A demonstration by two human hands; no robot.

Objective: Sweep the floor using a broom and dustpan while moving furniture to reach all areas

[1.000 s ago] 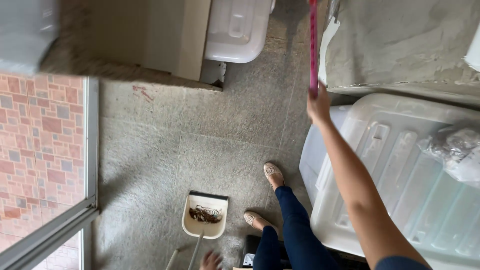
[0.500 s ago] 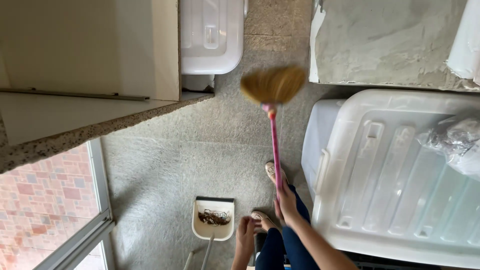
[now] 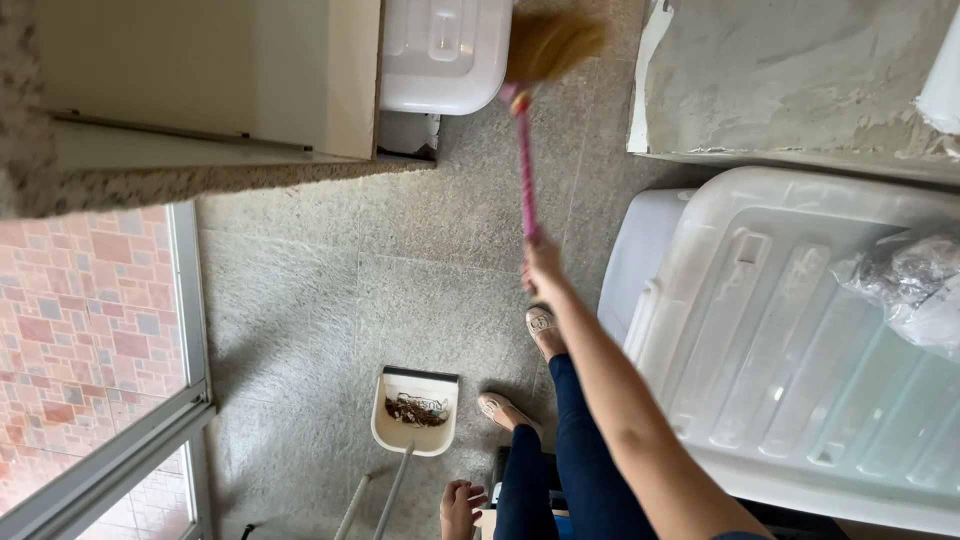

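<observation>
The right hand (image 3: 543, 268) is reaching forward with the arm extended, its fingers clamped around the lower part of the pink handle of a straw-coloured broom (image 3: 527, 170). The broom's bristle head, blurred in this view, is hanging over the grey speckled stone floor (image 3: 330, 290), just beside a white plastic storage bin (image 3: 443, 50) standing at the far end. The left hand (image 3: 460, 508) is showing at the bottom edge with its fingers loosely curled and apart, gripping nothing, near the long grey handle of a cream plastic dustpan (image 3: 414, 410). The dustpan is lying flat on the floor, holding a small heap of dark brown debris, just beside the person's feet in beige flat shoes (image 3: 541, 325). Dark blue trousers are covering the legs. A large white ribbed plastic lid (image 3: 790, 350) is lying to the right, touching a crumpled clear plastic bag (image 3: 905, 285) resting on it. A grey concrete slab (image 3: 790, 70) is lying beyond the lid. A cream cabinet with a speckled granite tabletop (image 3: 200, 180) is occupying the upper left, above a metal-framed window (image 3: 185, 400).
</observation>
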